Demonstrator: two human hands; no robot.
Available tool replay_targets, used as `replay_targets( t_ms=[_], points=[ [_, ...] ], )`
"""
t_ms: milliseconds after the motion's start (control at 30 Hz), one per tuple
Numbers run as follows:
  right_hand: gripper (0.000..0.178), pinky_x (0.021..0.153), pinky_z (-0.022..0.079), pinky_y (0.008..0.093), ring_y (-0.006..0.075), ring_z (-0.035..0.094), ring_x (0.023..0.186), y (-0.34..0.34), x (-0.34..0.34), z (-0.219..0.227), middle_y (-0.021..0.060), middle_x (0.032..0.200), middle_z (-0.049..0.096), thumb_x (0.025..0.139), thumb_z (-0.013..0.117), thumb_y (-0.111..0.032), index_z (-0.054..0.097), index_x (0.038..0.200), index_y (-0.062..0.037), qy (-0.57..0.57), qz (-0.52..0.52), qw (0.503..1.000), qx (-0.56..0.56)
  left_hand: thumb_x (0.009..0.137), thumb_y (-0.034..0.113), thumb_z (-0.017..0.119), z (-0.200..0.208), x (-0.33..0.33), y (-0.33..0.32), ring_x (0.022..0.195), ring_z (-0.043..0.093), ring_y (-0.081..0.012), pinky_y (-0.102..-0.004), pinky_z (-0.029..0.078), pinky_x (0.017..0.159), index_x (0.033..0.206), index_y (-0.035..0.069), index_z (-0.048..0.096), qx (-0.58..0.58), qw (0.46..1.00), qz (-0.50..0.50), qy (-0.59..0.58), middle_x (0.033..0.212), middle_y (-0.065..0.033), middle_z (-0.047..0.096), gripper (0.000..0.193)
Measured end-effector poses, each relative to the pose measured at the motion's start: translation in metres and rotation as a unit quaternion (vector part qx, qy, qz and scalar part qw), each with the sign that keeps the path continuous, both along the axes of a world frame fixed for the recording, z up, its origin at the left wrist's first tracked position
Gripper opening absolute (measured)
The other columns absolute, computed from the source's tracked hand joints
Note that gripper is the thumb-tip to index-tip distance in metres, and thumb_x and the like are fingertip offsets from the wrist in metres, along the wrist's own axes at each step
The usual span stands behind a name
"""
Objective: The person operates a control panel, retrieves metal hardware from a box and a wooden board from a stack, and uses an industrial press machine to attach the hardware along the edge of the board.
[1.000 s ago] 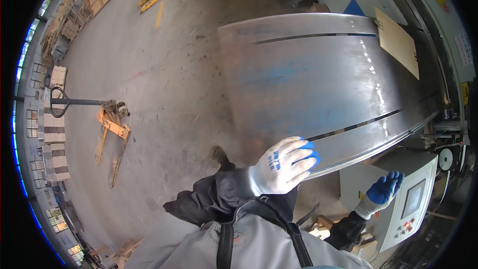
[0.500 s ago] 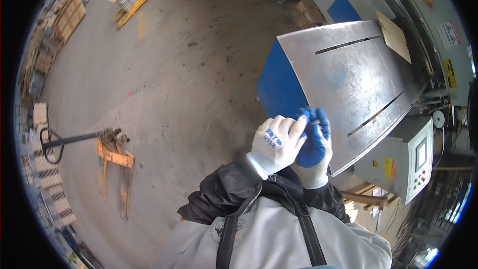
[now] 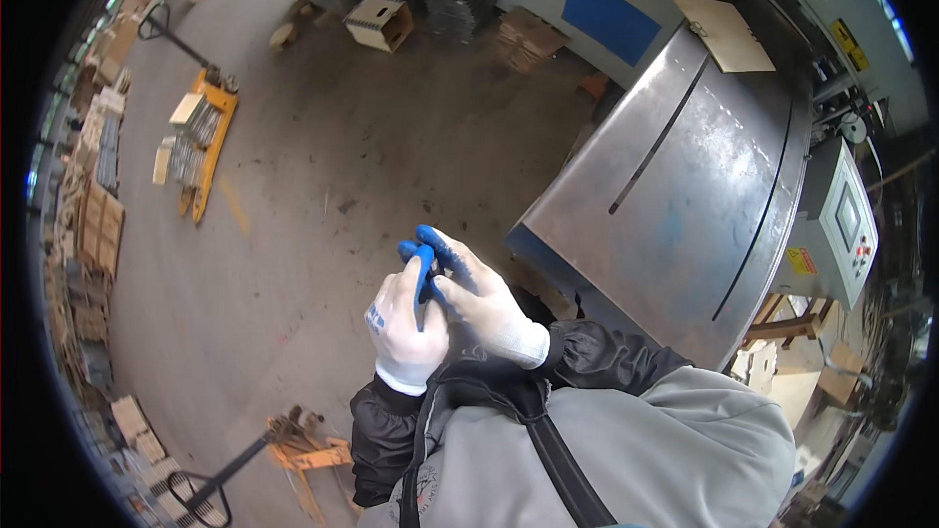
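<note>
Your left hand [image 3: 402, 325] touches your right hand [image 3: 491, 311]!
They're bunched together, perhaps for steadiness; I can't tell whether they clamp anything.

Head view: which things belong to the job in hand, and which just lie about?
In use: gloves on left hand and right hand, held together; anything gripped can't be made out.
Apparently idle: tan board at far end of metal table; open box; yellow pallet truck.

Glossy metal tabletop [image 3: 675, 205], gloves [image 3: 497, 321] apparently matt cloth
</note>
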State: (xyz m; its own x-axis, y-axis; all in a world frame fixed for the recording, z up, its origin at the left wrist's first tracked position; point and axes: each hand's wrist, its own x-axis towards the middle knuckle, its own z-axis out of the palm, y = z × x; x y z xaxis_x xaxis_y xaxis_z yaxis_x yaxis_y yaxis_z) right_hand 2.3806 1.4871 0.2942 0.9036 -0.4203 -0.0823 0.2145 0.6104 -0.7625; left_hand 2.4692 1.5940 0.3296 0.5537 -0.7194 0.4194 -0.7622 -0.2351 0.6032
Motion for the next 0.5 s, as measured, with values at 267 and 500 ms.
replay_targets(
  t_ms=[267, 500],
  points=[
    [0.051, 0.102, 0.056, 0.0425, 0.0329, 0.065, 0.126, -0.104, 0.105, 0.003, 0.0253, 0.145, 0.057, 0.11, 0.057, -0.02, 0.041, 0.153, 0.0024, 0.01, -0.174, 0.969, 0.173, 0.091, 0.002, 0.056, -0.023, 0.162, -0.105, 0.075, 0.06, -0.021, -0.0344, 0.05, 0.07, 0.138, -0.007, 0.055, -0.196, 0.725, -0.059, 0.657, 0.09, -0.0119, 0.062, 0.048],
    [0.055, 0.115, 0.049, 0.0533, 0.0405, 0.053, 0.142, -0.199, 0.151, -0.021, 0.0262, 0.153, 0.051, 0.102, 0.048, -0.013, 0.043, 0.153, 0.0031, -0.094, -0.331, 0.909, 0.236, 0.096, 0.006, 0.061, -0.059, 0.293, -0.251, 0.083, 0.067, -0.0242, -0.0368, 0.054, 0.076, 0.145, -0.001, 0.054, -0.083, 0.589, -0.217, 0.774, 0.094, -0.0138, 0.07, 0.05]
  ],
)
